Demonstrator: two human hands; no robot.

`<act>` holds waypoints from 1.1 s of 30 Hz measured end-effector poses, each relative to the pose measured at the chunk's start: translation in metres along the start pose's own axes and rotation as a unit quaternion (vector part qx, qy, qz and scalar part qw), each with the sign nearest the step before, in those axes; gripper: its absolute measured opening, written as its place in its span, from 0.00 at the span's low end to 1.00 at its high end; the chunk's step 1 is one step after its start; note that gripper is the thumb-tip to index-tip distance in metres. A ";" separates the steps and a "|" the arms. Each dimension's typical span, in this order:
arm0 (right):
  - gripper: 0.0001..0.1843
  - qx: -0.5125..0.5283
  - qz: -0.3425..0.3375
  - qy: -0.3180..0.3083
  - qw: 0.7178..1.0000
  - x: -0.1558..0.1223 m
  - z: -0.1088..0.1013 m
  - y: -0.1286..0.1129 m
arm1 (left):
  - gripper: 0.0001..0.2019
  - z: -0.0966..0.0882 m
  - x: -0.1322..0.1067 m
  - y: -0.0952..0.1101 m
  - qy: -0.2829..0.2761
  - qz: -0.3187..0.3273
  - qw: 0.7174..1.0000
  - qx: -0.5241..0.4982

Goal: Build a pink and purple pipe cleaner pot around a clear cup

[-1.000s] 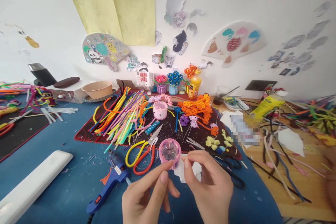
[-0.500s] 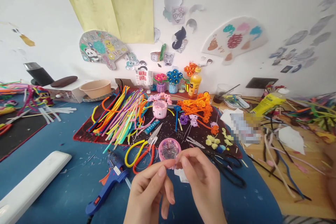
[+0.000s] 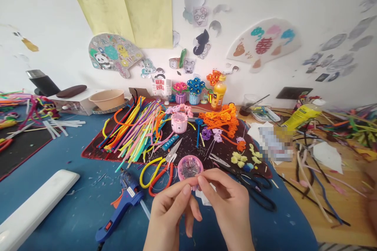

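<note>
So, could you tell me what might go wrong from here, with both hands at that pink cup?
1. The left hand and right hand pinch the pink cup at its near rim; a tug could tip it.
2. The blue glue gun lies close beside the left hand; if hot, it might burn a wrist.
3. The red-and-yellow snips lie uncovered right beside the cup and could nick a finger.

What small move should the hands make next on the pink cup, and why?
Probably press the fuzzy pink wrap flat along the near rim. The left hand and right hand both pinch the pink cup there, and a tuft seems to stick out between their fingertips.
</note>
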State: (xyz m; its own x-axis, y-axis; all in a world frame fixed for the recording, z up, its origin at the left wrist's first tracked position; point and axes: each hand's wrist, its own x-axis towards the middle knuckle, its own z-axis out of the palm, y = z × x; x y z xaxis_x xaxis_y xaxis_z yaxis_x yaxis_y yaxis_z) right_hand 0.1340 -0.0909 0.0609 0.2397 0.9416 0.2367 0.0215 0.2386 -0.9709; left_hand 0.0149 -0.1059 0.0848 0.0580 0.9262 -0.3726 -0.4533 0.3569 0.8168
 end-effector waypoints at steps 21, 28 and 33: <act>0.18 -0.205 -0.028 0.018 0.978 0.017 -0.046 0.044 | 0.14 -0.050 0.027 -0.017 0.191 0.238 0.895 0.324; 0.49 -0.097 0.003 -0.131 0.987 0.011 -0.012 0.065 | 0.19 -0.052 0.049 -0.025 0.051 0.271 0.861 0.427; 0.39 -0.131 0.005 -0.093 0.987 0.010 0.004 0.062 | 0.16 -0.048 0.050 -0.022 0.045 0.291 0.848 0.441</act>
State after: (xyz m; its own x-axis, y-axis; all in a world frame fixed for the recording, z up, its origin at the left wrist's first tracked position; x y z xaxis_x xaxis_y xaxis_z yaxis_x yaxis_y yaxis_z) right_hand 0.1340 -0.0659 0.0035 0.0599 0.9768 0.2056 0.2767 0.1817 -0.9436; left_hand -0.0153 -0.0731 0.0268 -0.0343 0.9776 0.2075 0.4622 -0.1686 0.8706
